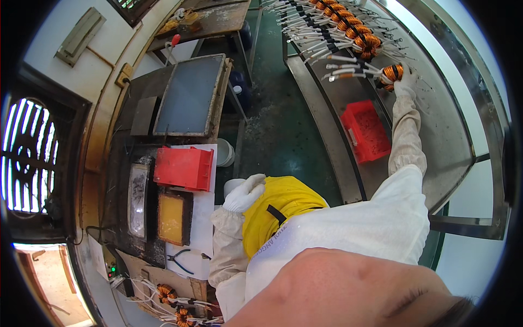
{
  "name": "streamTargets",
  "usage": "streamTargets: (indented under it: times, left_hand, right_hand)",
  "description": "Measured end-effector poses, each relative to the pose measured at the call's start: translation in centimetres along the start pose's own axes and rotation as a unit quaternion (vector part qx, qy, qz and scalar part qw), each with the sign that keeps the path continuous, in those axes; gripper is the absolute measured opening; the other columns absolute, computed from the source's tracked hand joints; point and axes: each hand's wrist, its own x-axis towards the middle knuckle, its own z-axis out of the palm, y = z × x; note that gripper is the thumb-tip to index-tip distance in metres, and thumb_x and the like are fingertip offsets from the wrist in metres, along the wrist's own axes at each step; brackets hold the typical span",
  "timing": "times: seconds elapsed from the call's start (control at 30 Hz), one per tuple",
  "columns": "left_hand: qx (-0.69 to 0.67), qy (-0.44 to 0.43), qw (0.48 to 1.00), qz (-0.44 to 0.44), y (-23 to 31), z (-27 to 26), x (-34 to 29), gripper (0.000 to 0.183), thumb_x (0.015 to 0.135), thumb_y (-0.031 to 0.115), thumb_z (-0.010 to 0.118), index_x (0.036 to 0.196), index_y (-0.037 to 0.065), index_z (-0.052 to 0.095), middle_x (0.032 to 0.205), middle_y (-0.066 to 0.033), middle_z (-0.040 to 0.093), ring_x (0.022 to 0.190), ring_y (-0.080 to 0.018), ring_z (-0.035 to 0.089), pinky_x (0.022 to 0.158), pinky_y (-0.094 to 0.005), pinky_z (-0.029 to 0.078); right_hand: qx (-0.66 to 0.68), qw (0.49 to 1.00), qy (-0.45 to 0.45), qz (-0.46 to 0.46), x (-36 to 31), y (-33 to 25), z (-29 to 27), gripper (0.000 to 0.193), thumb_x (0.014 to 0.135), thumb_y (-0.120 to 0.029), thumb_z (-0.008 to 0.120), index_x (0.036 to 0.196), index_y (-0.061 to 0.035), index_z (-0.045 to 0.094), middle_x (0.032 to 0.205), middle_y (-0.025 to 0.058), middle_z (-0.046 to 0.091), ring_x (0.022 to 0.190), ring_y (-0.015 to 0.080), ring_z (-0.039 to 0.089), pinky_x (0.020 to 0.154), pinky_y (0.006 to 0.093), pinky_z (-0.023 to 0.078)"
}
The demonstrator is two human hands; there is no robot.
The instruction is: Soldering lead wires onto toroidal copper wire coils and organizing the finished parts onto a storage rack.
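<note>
My right hand (pixel 406 82), in a white glove, reaches out to the far right over the metal bench. Its fingers are closed round a copper-wound toroid coil (pixel 390 76), whose white sleeved leads point left. Beyond it, a row of similar coils (pixel 366 44) with white leads lies along the bench. Close to my body, over the yellow apron (pixel 278 201), is my gloved left hand (pixel 245 194). Its fingers are stretched out and it holds nothing.
A red bin (pixel 366 131) sits on the metal bench (pixel 436 147). The left worktable carries another red bin (pixel 184 168), a tray of yellowish material (pixel 174 218), a silvery trough (pixel 138 200) and pliers (pixel 180 261). More coils (pixel 166 294) lie at the lower left. A bucket (pixel 224 152) stands beneath.
</note>
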Motion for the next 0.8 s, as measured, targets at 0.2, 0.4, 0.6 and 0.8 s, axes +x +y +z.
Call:
streamTargets:
  times: [0.2, 0.4, 0.6, 0.8]
  left_hand:
    - [-0.039, 0.006, 0.999, -0.005, -1.2, 0.7, 0.4, 0.05, 0.096, 0.024, 0.052, 0.137, -0.002, 0.045, 0.13, -0.0207, 0.058, 0.123, -0.0274, 0.055, 0.104, -0.0325, 0.041]
    - [-0.089, 0.0, 0.996, -0.021, -1.3, 1.4, 0.2, 0.049, 0.097, 0.023, 0.05, 0.139, -0.001, 0.044, 0.13, -0.0175, 0.057, 0.125, -0.0242, 0.053, 0.105, -0.0305, 0.038]
    - [-0.201, 0.009, 0.979, -0.017, -2.1, 2.5, 0.3, 0.048, 0.097, 0.02, 0.051, 0.139, -0.003, 0.043, 0.133, -0.0189, 0.055, 0.128, -0.0246, 0.051, 0.107, -0.0311, 0.037]
    - [-0.272, 0.024, 0.962, -0.026, -4.1, 3.8, 0.0, 0.046, 0.098, 0.016, 0.051, 0.138, -0.005, 0.042, 0.134, -0.0201, 0.054, 0.128, -0.0258, 0.05, 0.108, -0.0316, 0.035]
  right_hand:
    - [-0.012, 1.0, -0.028, 0.001, -0.1, -1.7, -0.1, 0.072, 0.073, 0.007, 0.066, 0.134, -0.027, 0.05, 0.14, 0.0147, 0.041, 0.131, 0.0357, 0.043, 0.108, 0.0406, 0.04]
    - [-0.031, 0.994, -0.025, -0.102, 1.7, -0.4, 3.8, 0.078, 0.073, 0.008, 0.065, 0.137, -0.033, 0.047, 0.141, 0.0153, 0.041, 0.131, 0.0378, 0.04, 0.108, 0.0426, 0.039]
    - [0.002, 0.995, -0.097, -0.002, 1.4, -1.5, 3.2, 0.085, 0.077, 0.004, 0.067, 0.145, -0.0336, 0.033, 0.154, 0.0214, 0.022, 0.138, 0.0433, 0.032, 0.11, 0.044, 0.036]
    - [0.035, 0.989, -0.141, -0.021, -0.6, -3.5, 1.3, 0.124, 0.056, -0.023, 0.088, 0.152, -0.0266, 0.01, 0.152, 0.034, 0.006, 0.14, 0.0495, 0.021, 0.112, 0.0446, 0.033]
